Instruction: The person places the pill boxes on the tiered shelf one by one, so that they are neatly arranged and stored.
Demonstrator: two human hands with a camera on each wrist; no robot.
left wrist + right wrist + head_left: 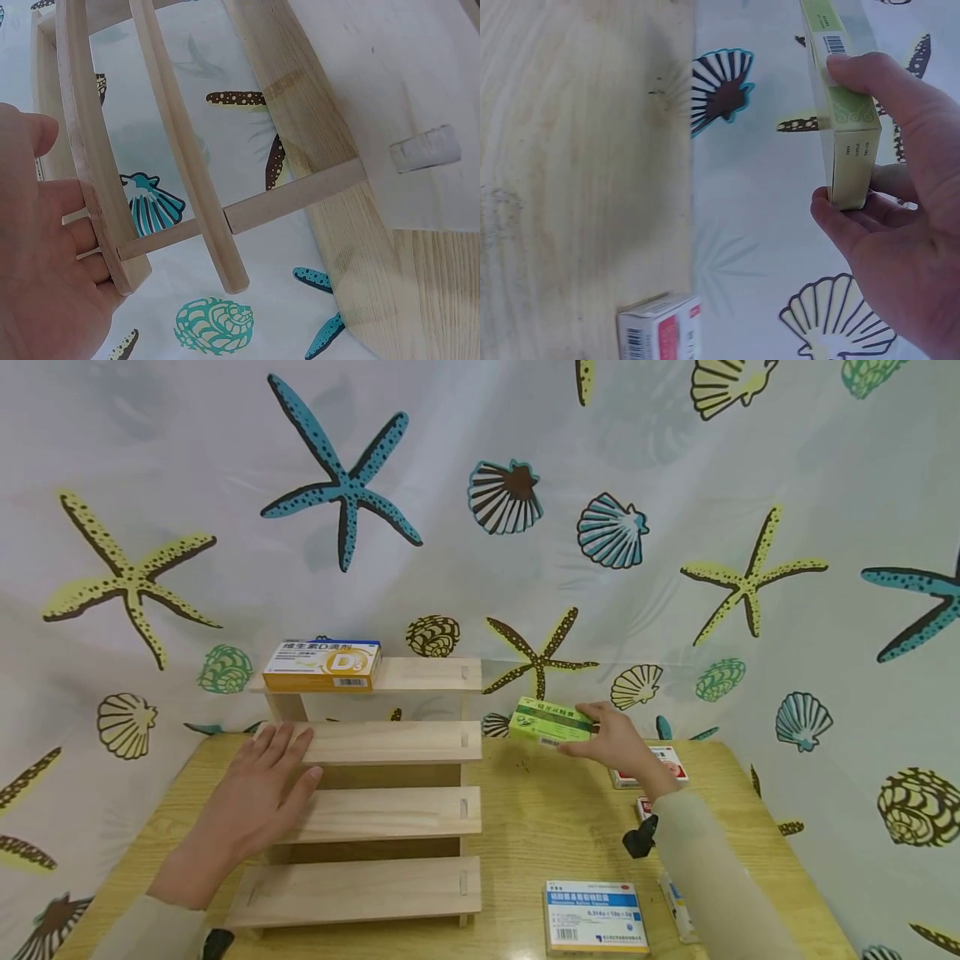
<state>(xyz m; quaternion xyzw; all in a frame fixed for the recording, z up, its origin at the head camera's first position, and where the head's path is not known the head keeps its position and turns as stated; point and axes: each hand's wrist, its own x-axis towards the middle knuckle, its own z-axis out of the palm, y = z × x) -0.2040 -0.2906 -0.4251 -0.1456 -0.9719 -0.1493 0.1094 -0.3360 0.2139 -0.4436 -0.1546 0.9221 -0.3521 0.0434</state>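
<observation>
A green box [551, 722] is pinched in the right hand [611, 743], held up off the table to the right of the wooden rack [397, 742]. In the right wrist view the thumb of the right hand [907, 180] lies on one face of the green box [844, 112], with fingers on the opposite side. The left hand [258, 789] rests on the left end of the rack's second shelf from the top. In the left wrist view the fingers of the left hand [52, 232] curl round a wooden edge [101, 210]. An orange and white box [322, 666] lies on the top shelf.
A blue and white box [596, 918] lies on the table [532, 827] at the front right. Behind the right forearm are a red and white box [671, 764] and other boxes, partly hidden. A patterned curtain [450, 410] hangs behind the table.
</observation>
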